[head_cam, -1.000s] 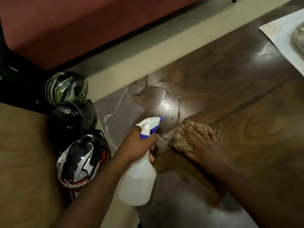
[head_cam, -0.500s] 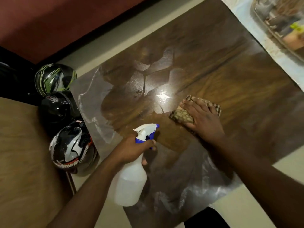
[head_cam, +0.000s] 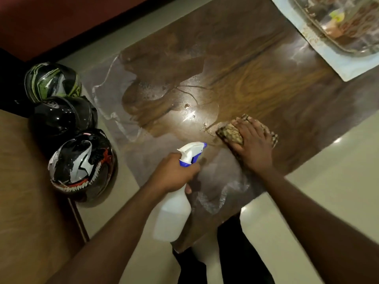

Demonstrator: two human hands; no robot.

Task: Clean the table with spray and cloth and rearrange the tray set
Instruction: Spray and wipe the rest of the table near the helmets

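Filling most of the view, the dark wood-grain table shines wet with spray where a light glares off it, just left of the cloth. At its far right corner a pale mat carries the clear tray, whose contents are too blurred to tell; more of the tray shows than half a second ago, when only its near edge came into view. Three helmets stand in a row on the floor to the left: a green-striped helmet, a black helmet with a small badge too blurred to read, and a fanged helmet; no writing can be read anywhere. The left hand has its fingers curled round the neck of the white spray bottle, blue nozzle pointing toward the cloth, as before. The right hand lies flat with straight fingers pressing the patterned cloth onto the table near its front edge, further right of the wet patch than earlier.
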